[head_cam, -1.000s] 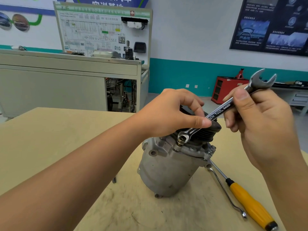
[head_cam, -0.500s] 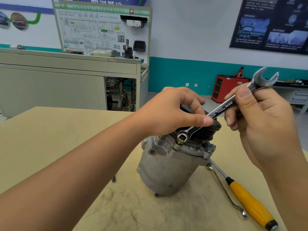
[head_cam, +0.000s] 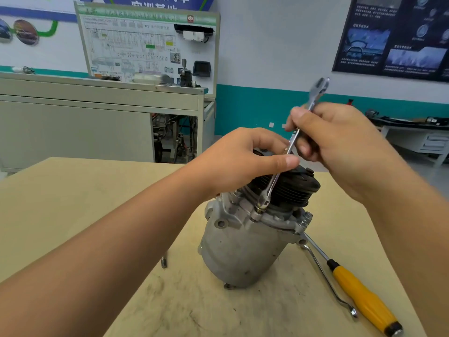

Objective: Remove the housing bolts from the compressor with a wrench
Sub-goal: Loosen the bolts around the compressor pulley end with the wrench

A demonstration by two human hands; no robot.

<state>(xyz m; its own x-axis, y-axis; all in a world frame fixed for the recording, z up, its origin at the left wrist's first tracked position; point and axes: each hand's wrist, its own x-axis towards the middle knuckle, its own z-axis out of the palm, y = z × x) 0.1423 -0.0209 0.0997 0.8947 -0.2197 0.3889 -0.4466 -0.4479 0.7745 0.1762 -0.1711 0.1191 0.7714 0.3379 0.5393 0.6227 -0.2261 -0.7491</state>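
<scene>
Below the right hand, the compressor stands tilted near the middle of the table, with bare tabletop to its left and front. That hand grips the wrench, whose lower end sits on a housing bolt. The left hand rests curled on the black pulley, thumb against the shank. Right of it lie a screwdriver and a bent rod. Since half a second ago, the wrench has swung steeper, more upright.

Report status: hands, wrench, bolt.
Right hand grips wrench. Left hand steadies compressor. Wrench head on bolt. Nothing blocking.
</scene>
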